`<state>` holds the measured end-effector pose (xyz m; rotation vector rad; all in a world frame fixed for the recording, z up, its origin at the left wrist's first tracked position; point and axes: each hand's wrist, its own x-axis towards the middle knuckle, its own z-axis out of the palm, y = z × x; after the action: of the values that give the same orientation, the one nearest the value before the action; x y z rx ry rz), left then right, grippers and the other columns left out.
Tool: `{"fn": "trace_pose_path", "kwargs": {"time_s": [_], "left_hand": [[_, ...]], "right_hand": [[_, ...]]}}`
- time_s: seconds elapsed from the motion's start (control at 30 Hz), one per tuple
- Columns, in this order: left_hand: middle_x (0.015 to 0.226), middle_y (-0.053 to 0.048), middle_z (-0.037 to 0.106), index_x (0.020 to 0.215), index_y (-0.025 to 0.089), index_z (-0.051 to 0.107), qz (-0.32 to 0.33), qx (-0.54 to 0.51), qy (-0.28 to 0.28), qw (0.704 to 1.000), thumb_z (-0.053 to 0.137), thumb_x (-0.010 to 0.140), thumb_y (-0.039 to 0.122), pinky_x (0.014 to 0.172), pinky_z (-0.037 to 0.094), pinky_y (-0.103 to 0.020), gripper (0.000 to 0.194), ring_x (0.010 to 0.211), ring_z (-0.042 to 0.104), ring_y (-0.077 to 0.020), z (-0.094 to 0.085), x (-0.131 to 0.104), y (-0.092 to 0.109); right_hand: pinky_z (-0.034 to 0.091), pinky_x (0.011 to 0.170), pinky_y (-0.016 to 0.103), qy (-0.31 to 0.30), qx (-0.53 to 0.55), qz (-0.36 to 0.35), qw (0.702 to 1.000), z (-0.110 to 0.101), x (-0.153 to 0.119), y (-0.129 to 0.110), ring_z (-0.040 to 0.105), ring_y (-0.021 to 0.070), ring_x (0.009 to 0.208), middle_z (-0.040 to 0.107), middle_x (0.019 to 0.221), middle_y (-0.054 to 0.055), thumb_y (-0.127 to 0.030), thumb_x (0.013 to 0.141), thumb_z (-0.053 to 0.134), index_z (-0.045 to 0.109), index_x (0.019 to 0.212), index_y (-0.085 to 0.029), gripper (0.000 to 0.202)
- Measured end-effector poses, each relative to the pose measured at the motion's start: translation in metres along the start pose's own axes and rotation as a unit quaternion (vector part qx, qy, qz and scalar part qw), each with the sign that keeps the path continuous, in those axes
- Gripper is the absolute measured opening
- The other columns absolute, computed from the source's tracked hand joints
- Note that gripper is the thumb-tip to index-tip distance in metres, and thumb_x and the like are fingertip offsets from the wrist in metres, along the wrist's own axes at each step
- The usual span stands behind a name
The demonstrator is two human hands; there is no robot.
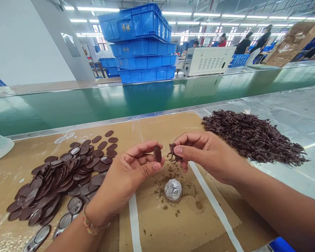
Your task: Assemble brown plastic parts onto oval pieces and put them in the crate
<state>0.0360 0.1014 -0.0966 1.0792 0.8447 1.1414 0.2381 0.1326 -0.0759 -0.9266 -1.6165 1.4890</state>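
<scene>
Between the thumb and fingers of my left hand point(136, 166) is a brown oval disc point(158, 154), held on edge. My right hand point(204, 152) pinches a small dark brown branched piece point(173, 152) with thin curled prongs. The two pieces face each other a short gap apart. Below them on the cardboard stands a small round container point(173, 190) with a silvery, crinkled top and wet-looking spots around it. A heap of brown oval discs point(65, 175) lies to the left of my left hand. Beyond my right hand rises a pile of dark branched pieces point(252, 136).
Brown cardboard point(168, 227) with white tape strips covers the bench. Behind it runs a green conveyor belt point(94, 105), with stacked blue crates point(144, 47) and a beige machine point(208, 60) beyond. Several metal-rimmed oval parts point(39, 238) lie front left. Other people stand far back right.
</scene>
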Motion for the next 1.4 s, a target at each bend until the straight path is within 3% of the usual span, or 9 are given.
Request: {"fn": "trace_pose_path", "kwargs": {"time_s": [0.17, 0.3, 0.5, 0.8, 1.0, 1.4], "left_hand": [[0.109, 0.000, 0.072, 0.108, 0.029, 0.070, 0.001, 0.004, -0.024, 1.000, 0.080, 0.074, 0.017, 0.087, 0.057, -0.019, 0.038, 0.096, 0.067, -0.0116, -0.003, 0.000, -0.001], [0.106, -0.003, 0.073, 0.112, 0.026, 0.068, -0.014, -0.011, -0.044, 0.999, 0.080, 0.074, 0.016, 0.088, 0.057, -0.018, 0.041, 0.097, 0.068, -0.0130, -0.001, 0.000, -0.002], [0.105, -0.002, 0.074, 0.110, 0.026, 0.069, -0.013, -0.038, -0.068, 0.997, 0.077, 0.077, 0.014, 0.088, 0.056, -0.019, 0.036, 0.095, 0.069, -0.0122, 0.001, -0.002, -0.002], [0.090, -0.002, 0.074, 0.108, 0.024, 0.070, -0.028, -0.042, -0.045, 0.998, 0.081, 0.073, 0.016, 0.081, 0.055, -0.015, 0.038, 0.085, 0.067, -0.0092, 0.000, -0.002, -0.005], [0.090, -0.003, 0.073, 0.107, 0.024, 0.071, -0.039, -0.056, -0.036, 0.997, 0.082, 0.071, 0.017, 0.081, 0.054, -0.015, 0.039, 0.084, 0.067, -0.0088, 0.001, -0.002, -0.006], [0.080, -0.002, 0.072, 0.101, 0.024, 0.074, -0.050, -0.045, -0.009, 0.998, 0.086, 0.066, 0.018, 0.075, 0.055, -0.016, 0.038, 0.076, 0.067, -0.0099, 0.003, -0.002, -0.006]], "right_hand": [[0.048, 0.056, 0.023, 0.021, -0.017, -0.054, 0.998, 0.005, -0.002, -0.001, 0.058, 0.0098, 0.056, 0.064, 0.064, -0.003, -0.031, 0.081, 0.073, 0.066, 0.084, -0.017, 0.015], [0.048, 0.055, 0.021, 0.041, -0.026, -0.102, 0.994, 0.010, -0.004, 0.000, 0.060, 0.0097, 0.062, 0.067, 0.071, -0.002, -0.026, 0.081, 0.073, 0.068, 0.087, -0.019, 0.010], [0.053, 0.060, 0.018, 0.023, -0.030, -0.116, 0.993, 0.012, -0.005, 0.003, 0.064, 0.0089, 0.065, 0.070, 0.073, -0.002, -0.022, 0.082, 0.072, 0.069, 0.086, -0.017, 0.008], [0.054, 0.066, 0.022, 0.024, -0.157, -0.149, 0.976, 0.010, -0.008, 0.003, 0.067, 0.0125, 0.077, 0.073, 0.085, 0.001, -0.026, 0.086, 0.068, 0.070, 0.093, -0.018, 0.011], [0.051, 0.070, 0.023, 0.010, -0.159, -0.180, 0.971, 0.008, -0.008, 0.005, 0.065, 0.0108, 0.076, 0.071, 0.083, -0.001, -0.023, 0.086, 0.067, 0.069, 0.089, -0.020, 0.004], [0.047, 0.063, 0.023, 0.027, -0.186, -0.169, 0.968, 0.012, -0.009, 0.003, 0.060, 0.0105, 0.067, 0.067, 0.072, -0.001, -0.018, 0.081, 0.066, 0.066, 0.075, -0.017, 0.006]]}}
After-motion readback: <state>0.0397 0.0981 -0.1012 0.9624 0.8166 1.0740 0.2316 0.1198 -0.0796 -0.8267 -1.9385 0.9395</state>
